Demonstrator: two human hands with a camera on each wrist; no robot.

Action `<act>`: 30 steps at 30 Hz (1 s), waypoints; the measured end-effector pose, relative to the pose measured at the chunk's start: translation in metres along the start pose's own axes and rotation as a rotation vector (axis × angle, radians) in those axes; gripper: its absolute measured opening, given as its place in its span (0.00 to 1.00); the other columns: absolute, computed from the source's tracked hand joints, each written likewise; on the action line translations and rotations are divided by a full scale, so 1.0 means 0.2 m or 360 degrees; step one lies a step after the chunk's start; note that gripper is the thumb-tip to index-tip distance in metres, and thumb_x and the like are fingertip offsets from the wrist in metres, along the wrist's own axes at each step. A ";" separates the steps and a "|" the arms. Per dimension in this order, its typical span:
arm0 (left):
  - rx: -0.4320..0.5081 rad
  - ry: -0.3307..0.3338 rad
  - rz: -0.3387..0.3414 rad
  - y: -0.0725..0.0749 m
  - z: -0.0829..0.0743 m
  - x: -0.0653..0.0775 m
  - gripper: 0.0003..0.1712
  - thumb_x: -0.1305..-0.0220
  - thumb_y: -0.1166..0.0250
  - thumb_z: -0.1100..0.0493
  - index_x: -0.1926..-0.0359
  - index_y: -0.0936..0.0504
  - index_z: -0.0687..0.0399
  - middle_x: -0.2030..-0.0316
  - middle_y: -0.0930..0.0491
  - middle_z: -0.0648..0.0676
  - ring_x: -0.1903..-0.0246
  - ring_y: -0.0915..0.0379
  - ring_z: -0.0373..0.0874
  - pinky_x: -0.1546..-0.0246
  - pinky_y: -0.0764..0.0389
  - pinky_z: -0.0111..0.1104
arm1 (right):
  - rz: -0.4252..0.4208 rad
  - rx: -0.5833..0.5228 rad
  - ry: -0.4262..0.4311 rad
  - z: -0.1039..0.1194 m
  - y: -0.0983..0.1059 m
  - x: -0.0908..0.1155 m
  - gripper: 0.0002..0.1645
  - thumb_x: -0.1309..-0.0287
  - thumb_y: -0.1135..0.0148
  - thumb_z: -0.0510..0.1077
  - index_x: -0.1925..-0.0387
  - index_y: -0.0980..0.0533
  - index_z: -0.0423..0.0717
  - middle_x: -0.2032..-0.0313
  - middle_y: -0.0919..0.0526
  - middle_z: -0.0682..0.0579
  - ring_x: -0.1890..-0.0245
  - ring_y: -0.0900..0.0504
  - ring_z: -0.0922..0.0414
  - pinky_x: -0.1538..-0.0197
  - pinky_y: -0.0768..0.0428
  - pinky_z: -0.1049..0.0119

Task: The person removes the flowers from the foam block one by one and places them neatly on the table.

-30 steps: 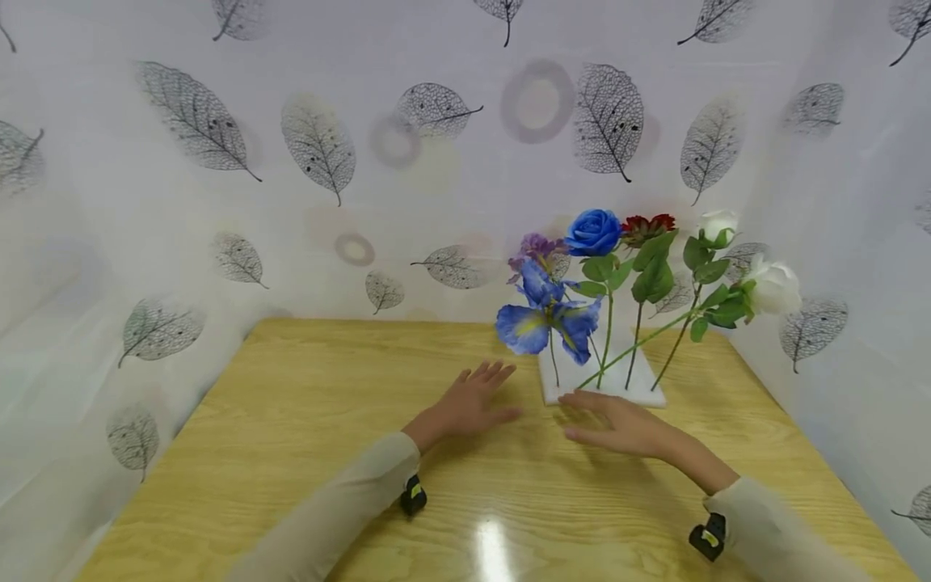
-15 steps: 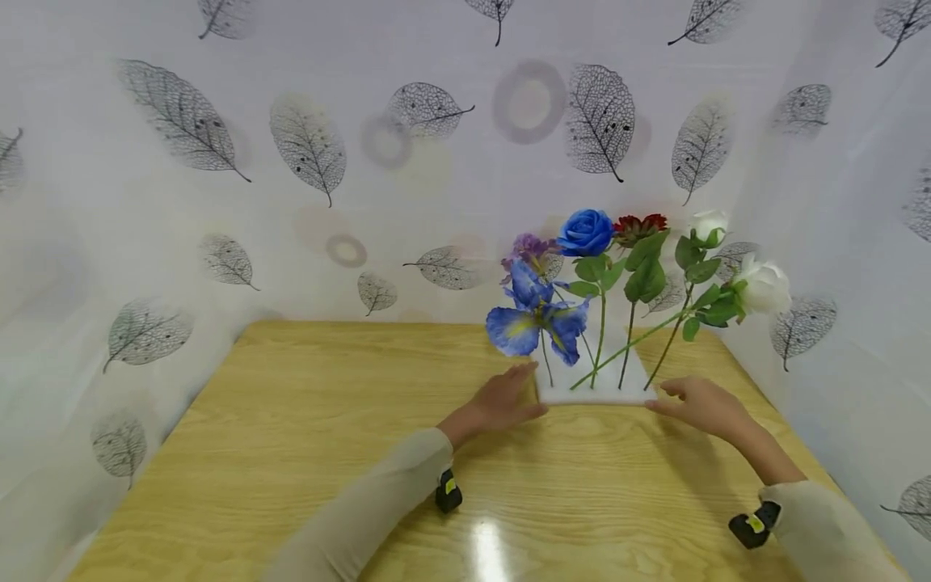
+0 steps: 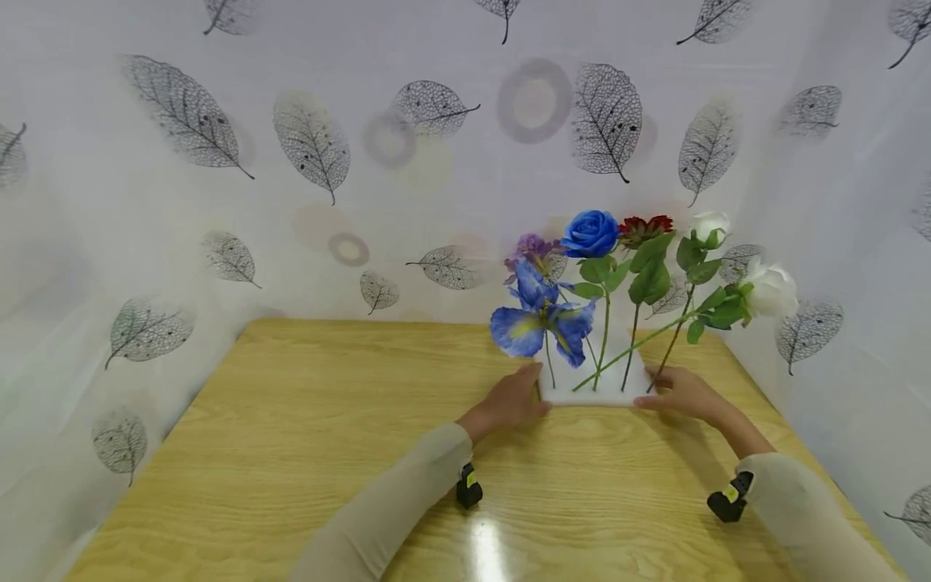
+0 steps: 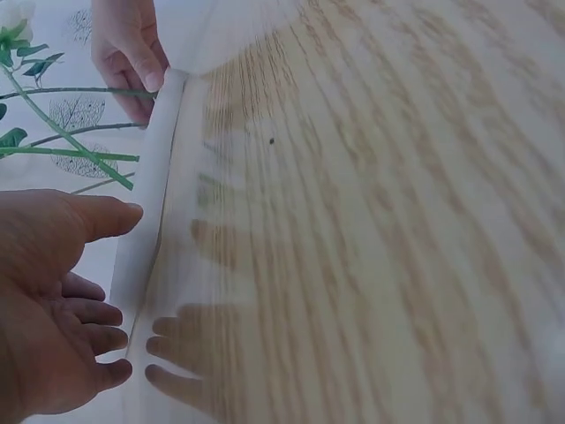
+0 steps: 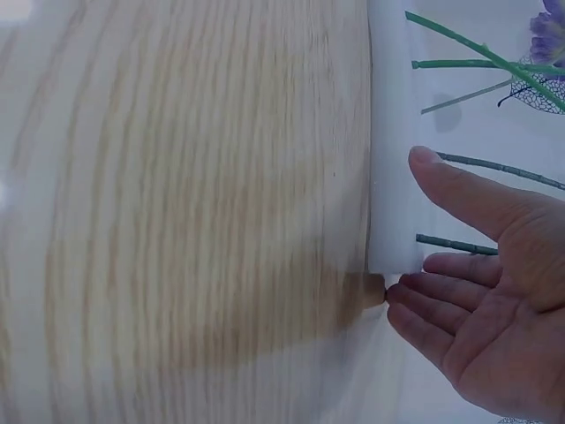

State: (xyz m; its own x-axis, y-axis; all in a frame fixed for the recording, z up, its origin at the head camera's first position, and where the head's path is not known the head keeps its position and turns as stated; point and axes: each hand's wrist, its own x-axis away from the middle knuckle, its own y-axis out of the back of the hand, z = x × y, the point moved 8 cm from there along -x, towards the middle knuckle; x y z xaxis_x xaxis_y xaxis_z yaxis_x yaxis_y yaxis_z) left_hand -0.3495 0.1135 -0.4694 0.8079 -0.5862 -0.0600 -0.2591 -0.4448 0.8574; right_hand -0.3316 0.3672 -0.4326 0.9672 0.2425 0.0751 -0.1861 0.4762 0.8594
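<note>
A white foam block [image 3: 598,397] lies on the table toward the right, with several artificial flowers standing in it. My left hand [image 3: 511,398] is at its left side, thumb near the front corner and fingers along the edge. At the opposite side is my right hand [image 3: 684,393]; in the right wrist view its thumb [image 5: 468,190] reaches over the block's top and its extended fingers touch the end. A blue iris [image 3: 544,317] leans forward at the left. Behind it rise a purple flower [image 3: 534,247], a blue rose [image 3: 591,234] and a red flower [image 3: 644,229].
Two white roses [image 3: 769,289] lean out to the right, above my right hand. The wooden table [image 3: 349,404] stretches left and forward of the block. A pale curtain [image 3: 436,194] with a leaf print hangs around the table's back and sides.
Both hands have moved to the foam block's two sides, the left going right and the right first swinging outward, then closing in. The block and flowers show no clear movement.
</note>
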 end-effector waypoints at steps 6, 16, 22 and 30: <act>-0.0015 -0.0009 -0.0010 0.01 0.00 0.00 0.41 0.36 0.40 0.50 0.29 0.46 0.60 0.30 0.43 0.57 0.31 0.45 0.48 0.32 0.42 0.35 | -0.0023 -0.0116 -0.0042 0.00 -0.02 -0.01 0.50 0.52 0.29 0.55 0.38 0.37 0.25 0.41 0.33 0.27 0.43 0.30 0.34 0.44 0.28 0.45; -0.0016 -0.0150 -0.0076 0.07 0.07 0.05 0.32 0.39 0.37 0.50 0.37 0.33 0.60 0.40 0.28 0.56 0.44 0.29 0.46 0.43 0.29 0.32 | -0.0118 -0.0172 0.0001 0.05 -0.06 -0.02 0.49 0.55 0.27 0.51 0.40 0.35 0.25 0.41 0.31 0.31 0.43 0.29 0.37 0.44 0.28 0.49; 0.0043 -0.0128 -0.0067 0.13 0.15 0.12 0.33 0.40 0.37 0.51 0.35 0.33 0.57 0.37 0.31 0.54 0.40 0.32 0.46 0.40 0.31 0.34 | -0.0127 -0.0140 0.0039 0.12 -0.11 -0.05 0.49 0.57 0.26 0.53 0.40 0.33 0.27 0.43 0.29 0.32 0.44 0.26 0.39 0.45 0.26 0.49; -0.0027 -0.0176 -0.0095 0.23 0.22 0.22 0.34 0.45 0.33 0.54 0.38 0.29 0.61 0.43 0.24 0.58 0.47 0.25 0.47 0.45 0.26 0.37 | -0.0126 -0.0177 0.0106 0.24 -0.19 -0.10 0.46 0.56 0.26 0.50 0.42 0.33 0.24 0.43 0.28 0.31 0.46 0.25 0.38 0.47 0.25 0.50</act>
State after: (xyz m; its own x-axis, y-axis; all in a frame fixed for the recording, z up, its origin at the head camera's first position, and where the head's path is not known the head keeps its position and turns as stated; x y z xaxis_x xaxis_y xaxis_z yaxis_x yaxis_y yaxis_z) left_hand -0.3496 0.0369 -0.4551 0.7582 -0.6304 -0.1664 -0.2023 -0.4701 0.8591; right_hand -0.3353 0.3037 -0.4421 0.9667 0.2544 -0.0279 -0.1310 0.5857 0.7998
